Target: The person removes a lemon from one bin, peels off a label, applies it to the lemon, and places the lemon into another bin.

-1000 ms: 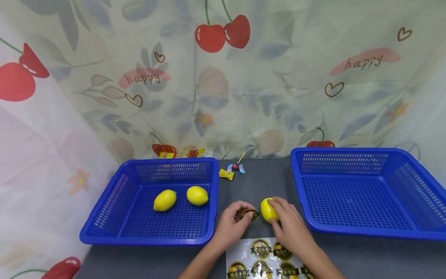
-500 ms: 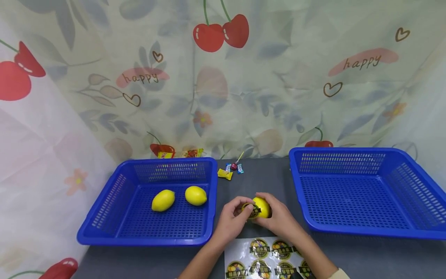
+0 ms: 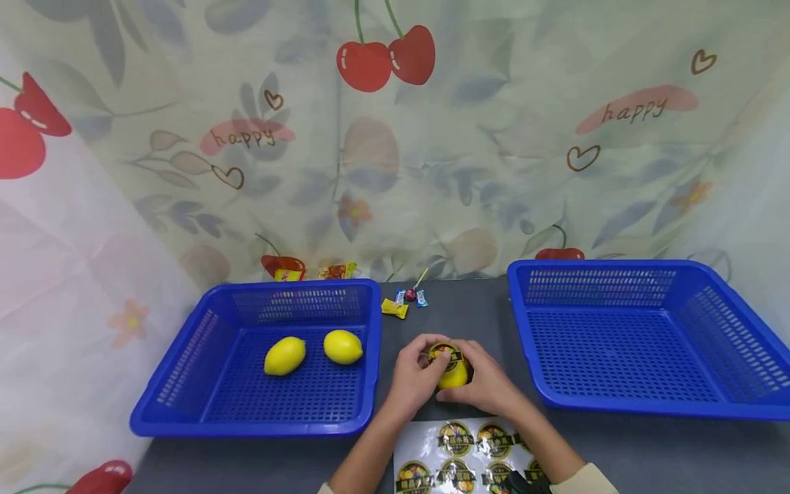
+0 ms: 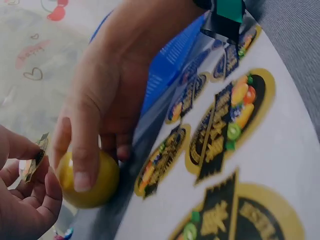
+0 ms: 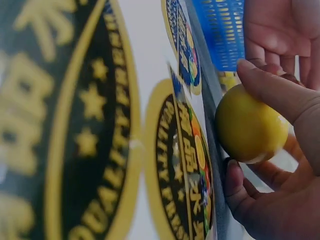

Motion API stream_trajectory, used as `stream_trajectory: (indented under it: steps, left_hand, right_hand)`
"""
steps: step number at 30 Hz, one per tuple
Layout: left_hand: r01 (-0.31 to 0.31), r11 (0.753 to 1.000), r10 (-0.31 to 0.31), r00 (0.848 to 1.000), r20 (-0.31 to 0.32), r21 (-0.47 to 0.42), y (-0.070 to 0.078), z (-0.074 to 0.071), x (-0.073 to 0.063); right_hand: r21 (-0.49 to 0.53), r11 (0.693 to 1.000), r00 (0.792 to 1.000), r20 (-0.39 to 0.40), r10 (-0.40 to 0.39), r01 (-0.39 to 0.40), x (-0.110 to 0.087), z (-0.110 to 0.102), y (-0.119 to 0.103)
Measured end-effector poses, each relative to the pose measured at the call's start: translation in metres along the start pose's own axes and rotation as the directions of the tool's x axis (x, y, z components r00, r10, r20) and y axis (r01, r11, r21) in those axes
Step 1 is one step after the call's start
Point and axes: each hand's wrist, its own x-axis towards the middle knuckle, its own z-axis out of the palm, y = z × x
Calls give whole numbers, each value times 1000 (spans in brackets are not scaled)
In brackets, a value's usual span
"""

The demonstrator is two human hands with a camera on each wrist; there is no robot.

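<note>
My right hand (image 3: 490, 384) grips a yellow lemon (image 3: 455, 379) low over the dark table, with fingers and thumb around its sides. Between thumb and fingers, my left hand (image 3: 412, 377) pinches a round black-and-gold sticker (image 4: 35, 161). In the head view the sticker overlaps the lemon's upper side; the left wrist view shows it beside the fruit. The right wrist view has the lemon (image 5: 250, 125) close up, thumb and fingers around it. Just in front of both hands lies a white sheet of several matching fruit stickers (image 3: 416, 439).
Two lemons (image 3: 285, 355) lie in the left blue basket (image 3: 259, 430). Another blue basket (image 3: 642, 405) stands at the right. Small wrapped candies (image 3: 395, 309) and a lollipop (image 3: 411, 295) lie at the back, before a cherry-print curtain (image 3: 395, 171).
My right hand has carried the lemon leftward to the left hand. The sticker has turned its printed face upward and now overlaps the lemon in the head view.
</note>
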Motion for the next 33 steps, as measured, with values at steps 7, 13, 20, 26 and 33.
stream_trajectory:
  steps: [7, 13, 20, 26, 33]
  left_hand:
    - [52, 997, -55, 997, -48, -50, 14, -1, -5]
    - [67, 995, -71, 996, -48, -78, 23, -3, -6]
    - [110, 990, -114, 993, -36, -92, -7, 0, 5]
    - [105, 991, -105, 994, 8, -86, -2, 2, 1]
    - [83, 995, -83, 997, 1, -60, 28, -3, -11]
  right_hand:
    - [-38, 997, 994, -82, 68, -71, 1, -1, -3]
    - [-56, 994, 995, -42, 88, -91, -1, -4, 3]
    - [-47, 992, 993, -19, 112, -113, 1, -2, 4]
    - [51, 993, 992, 82, 100, -104, -1, -5, 6]
    - [268, 960, 969, 247, 12, -80, -6, -15, 14]
